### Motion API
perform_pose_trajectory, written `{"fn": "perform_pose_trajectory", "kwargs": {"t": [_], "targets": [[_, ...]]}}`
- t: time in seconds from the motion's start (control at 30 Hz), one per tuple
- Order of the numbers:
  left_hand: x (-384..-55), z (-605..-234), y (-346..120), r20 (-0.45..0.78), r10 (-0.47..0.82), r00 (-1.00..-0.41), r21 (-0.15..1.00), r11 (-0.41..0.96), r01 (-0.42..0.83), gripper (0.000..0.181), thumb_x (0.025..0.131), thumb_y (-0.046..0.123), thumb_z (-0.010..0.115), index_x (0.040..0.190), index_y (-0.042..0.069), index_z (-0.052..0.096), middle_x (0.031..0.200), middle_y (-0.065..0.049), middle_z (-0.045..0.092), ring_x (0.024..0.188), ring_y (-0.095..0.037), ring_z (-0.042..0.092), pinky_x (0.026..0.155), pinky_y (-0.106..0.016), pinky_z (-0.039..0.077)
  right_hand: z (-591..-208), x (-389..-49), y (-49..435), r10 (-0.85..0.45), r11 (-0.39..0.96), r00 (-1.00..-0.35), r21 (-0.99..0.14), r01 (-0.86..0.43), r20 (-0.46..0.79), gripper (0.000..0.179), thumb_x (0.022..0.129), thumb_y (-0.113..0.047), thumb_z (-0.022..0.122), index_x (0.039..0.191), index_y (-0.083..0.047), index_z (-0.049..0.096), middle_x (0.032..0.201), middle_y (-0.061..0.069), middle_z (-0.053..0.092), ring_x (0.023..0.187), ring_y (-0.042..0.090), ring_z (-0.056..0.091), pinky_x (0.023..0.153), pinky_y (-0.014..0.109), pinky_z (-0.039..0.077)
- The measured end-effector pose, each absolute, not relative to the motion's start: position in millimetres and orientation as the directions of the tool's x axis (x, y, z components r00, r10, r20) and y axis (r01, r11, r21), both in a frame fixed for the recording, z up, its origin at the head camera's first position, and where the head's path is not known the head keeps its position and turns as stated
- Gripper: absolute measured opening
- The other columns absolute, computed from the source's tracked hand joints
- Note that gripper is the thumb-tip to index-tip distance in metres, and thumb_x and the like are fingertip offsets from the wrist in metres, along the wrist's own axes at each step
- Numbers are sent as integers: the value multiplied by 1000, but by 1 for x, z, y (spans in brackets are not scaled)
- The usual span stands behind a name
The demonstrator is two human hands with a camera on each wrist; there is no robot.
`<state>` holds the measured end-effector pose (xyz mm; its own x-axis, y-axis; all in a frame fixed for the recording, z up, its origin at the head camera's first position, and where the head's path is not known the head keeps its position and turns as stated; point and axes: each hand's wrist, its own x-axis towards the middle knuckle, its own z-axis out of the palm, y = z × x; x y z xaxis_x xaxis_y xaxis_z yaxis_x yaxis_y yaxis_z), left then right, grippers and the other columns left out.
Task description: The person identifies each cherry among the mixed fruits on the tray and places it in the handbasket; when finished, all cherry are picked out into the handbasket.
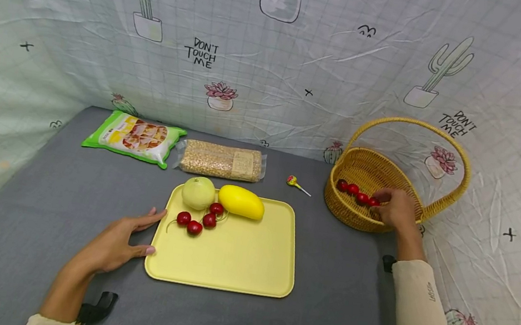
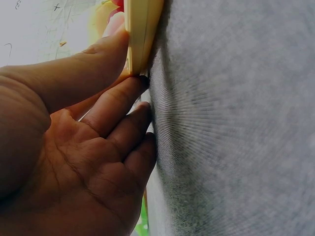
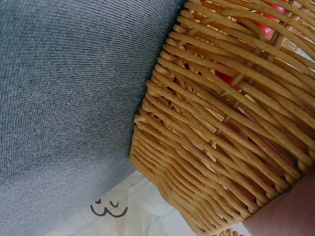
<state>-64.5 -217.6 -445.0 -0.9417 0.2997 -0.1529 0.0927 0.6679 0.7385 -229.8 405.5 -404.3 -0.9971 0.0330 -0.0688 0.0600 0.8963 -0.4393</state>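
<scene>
My left hand (image 1: 113,244) is at the left edge of a yellow tray (image 1: 246,256), thumb and forefinger spread along its rim. In the left wrist view the thumb (image 2: 98,59) touches the tray's edge (image 2: 140,39). On the tray lie a pale green round fruit (image 1: 198,193), a yellow mango (image 1: 241,202) and several dark red cherries (image 1: 194,228) with stems. Inside a wicker basket (image 1: 345,211), my right hand (image 1: 396,210) pinches a red cherry (image 1: 373,202) beside others (image 1: 353,189). The basket's woven side (image 3: 221,123) hides those fingers in the right wrist view.
Behind the tray lie a green-and-white food packet (image 1: 135,138) and a clear bag of grains (image 1: 220,160). A lollipop (image 1: 297,184) is between tray and basket. The basket's tall handle (image 1: 418,122) arches above the right hand. Patterned cloth (image 1: 273,74) surrounds the grey table (image 1: 339,309).
</scene>
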Motion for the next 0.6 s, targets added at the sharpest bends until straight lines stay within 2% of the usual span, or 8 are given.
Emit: {"fn": "perform_pose_trajectory", "kwargs": {"t": [0.17,0.33,0.47,0.6], "targets": [[-64,-445,-218,-146,301,-942,739,667,99,85,88,13,85,163,14,45,166,-28,35,154,-53,34,116,-74,34,-403,-228,405,37,891,-997,-450,64,-68,38,96,-8,78,130,5,71,129,31,71,127,52,60,109,65,44],[-64,-446,-218,-129,305,-943,741,662,113,84,88,12,85,163,13,46,166,-28,36,154,-53,35,116,-74,34,-407,-225,405,62,884,-998,-465,42,29,34,96,-11,78,126,4,74,123,29,74,106,47,69,95,59,51],[-64,-446,-218,-126,306,-944,742,661,115,84,88,13,85,163,13,46,166,-28,36,154,-53,35,116,-74,34,-413,-223,405,95,873,-984,-487,10,151,30,96,-14,80,122,1,76,115,25,77,95,37,67,80,44,52],[-64,-447,-218,-127,304,-944,742,661,113,84,88,13,85,163,14,46,166,-28,36,154,-53,35,116,-74,35,-417,-219,406,131,848,-956,-530,-30,263,28,95,-17,83,118,-3,79,112,21,79,86,18,65,72,22,47]]}}
